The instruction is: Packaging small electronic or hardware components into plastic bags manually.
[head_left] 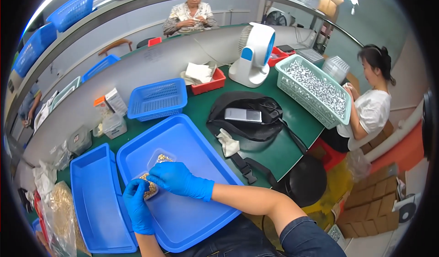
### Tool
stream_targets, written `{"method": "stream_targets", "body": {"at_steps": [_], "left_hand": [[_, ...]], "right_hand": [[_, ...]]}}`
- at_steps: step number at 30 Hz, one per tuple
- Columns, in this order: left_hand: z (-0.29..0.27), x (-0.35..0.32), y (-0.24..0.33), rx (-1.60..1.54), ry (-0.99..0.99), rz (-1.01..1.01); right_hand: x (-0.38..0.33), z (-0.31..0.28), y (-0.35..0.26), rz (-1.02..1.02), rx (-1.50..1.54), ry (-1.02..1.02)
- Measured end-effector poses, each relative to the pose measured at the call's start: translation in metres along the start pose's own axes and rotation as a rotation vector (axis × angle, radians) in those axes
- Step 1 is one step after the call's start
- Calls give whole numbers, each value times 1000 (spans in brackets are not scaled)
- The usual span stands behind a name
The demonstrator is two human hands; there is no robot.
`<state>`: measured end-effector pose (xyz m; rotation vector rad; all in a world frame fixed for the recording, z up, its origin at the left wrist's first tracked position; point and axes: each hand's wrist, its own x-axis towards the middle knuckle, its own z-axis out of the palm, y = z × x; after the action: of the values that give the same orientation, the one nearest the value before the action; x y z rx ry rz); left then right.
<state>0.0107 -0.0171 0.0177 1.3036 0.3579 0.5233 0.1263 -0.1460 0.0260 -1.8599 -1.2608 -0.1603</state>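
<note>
Both hands wear blue gloves and meet over a large blue tray in front of me. My left hand is closed, thumb and fingertips pinched together at the near small container. My right hand reaches in from the right, its fingertips pinched close to the left ones. Whatever lies between the fingers is too small or hidden to make out. Under the hands sits a small clear container of gold-coloured small parts. Just beyond it, a second clear container holds similar parts, partly covered by the right hand.
Left of the tray lies a long blue bin, beside a plastic bag of gold-coloured parts. Beyond are a blue basket, a black bag with a phone, a white fan and a green basket of silvery parts. Co-workers sit nearby.
</note>
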Motion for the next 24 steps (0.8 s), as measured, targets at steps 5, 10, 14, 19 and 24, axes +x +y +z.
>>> {"method": "stream_targets", "body": {"at_steps": [5, 10, 14, 19, 24], "left_hand": [[-8, 2, -8, -32, 38, -15], [-10, 0, -6, -111, 10, -23], [-7, 1, -4, -115, 17, -31], [-7, 4, -5, -141, -22, -2], [-5, -1, 1, -193, -11, 8]], "right_hand": [[-1, -3, -5, 20, 68, 1], [0, -4, -4, -48, 103, 20], [-3, -5, 4, -29, 36, -33], [-4, -2, 5, -103, 50, -81], [3, 3, 3, -63, 64, -55]]}}
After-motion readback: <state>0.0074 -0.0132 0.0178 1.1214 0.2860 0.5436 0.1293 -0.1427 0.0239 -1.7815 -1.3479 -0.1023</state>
